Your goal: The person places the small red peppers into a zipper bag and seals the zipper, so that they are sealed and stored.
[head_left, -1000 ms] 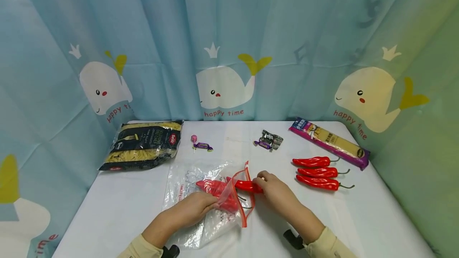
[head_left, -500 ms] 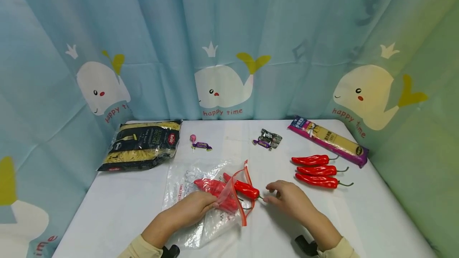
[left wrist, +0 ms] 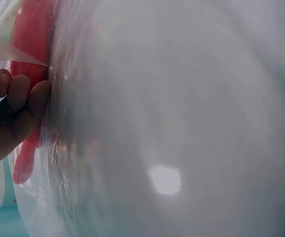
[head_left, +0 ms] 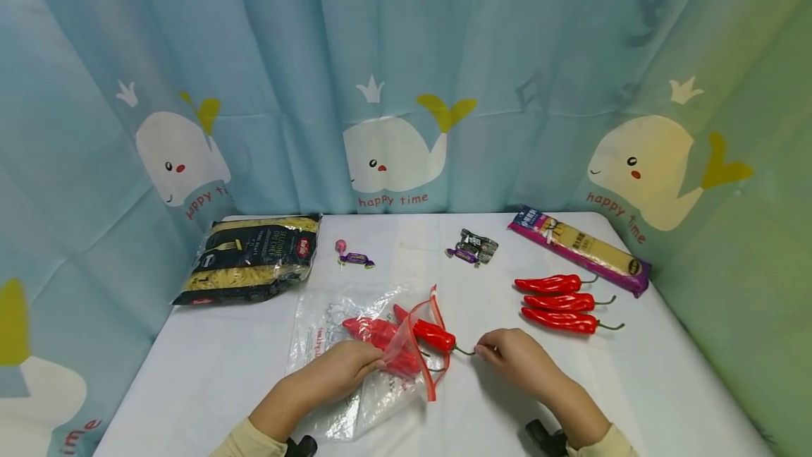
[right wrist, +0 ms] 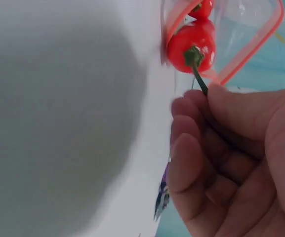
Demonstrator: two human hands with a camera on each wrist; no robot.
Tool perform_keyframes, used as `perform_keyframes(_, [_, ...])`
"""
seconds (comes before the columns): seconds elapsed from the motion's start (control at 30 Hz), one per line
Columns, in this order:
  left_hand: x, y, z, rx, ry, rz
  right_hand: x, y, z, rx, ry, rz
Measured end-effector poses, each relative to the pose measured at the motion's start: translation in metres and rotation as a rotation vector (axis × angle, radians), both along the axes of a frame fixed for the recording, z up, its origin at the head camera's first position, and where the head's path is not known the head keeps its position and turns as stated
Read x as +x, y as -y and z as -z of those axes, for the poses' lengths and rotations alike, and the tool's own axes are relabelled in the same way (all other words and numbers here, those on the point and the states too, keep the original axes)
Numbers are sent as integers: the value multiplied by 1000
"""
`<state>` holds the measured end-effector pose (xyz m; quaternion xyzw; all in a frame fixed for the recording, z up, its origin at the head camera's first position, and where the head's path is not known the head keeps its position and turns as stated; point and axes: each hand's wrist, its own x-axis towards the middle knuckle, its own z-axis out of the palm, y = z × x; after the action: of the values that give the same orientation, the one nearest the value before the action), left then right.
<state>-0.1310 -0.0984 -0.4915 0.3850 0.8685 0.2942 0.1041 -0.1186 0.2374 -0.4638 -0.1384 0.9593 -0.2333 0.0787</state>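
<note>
A clear zip bag (head_left: 330, 400) with a red rim lies on the white table, its mouth facing right. My left hand (head_left: 339, 371) pinches the upper layer of the bag near the mouth and lifts it. Red chili peppers (head_left: 374, 330) lie inside, seen through the plastic. Another red chili pepper (head_left: 434, 336) sits partly in the mouth, its stem end poking out to the right. My right hand (head_left: 520, 357) pinches the tip of that green stem (right wrist: 199, 79) between thumb and forefinger, as the right wrist view shows.
Several things lie around: three red chili peppers (head_left: 561, 303) at right, a purple noodle pack (head_left: 580, 249) behind them, a black pasta bag (head_left: 254, 259) at back left. Wrapped candies (head_left: 472, 248) and a lollipop (head_left: 341, 245) lie at the back. A whale-print curtain (head_left: 393, 34) surrounds the table.
My right hand let go of the pepper's body, drew back to the right, then closed thumb and finger on its stem. The left hand stays on the bag.
</note>
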Motion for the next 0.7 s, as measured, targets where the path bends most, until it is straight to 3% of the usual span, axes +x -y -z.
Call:
perform_keyframes(0.17, [0,2,0,-9,-12,11,-13,22,3,23,-154,-27])
perform_keyframes(0.43, [0,2,1,-1,-79,50,-30,60,12,14,-314,-72])
perform_keyframes(0.7, [-1,3,1,-10,-46,31,-30,56,18,-40,-273,-31])
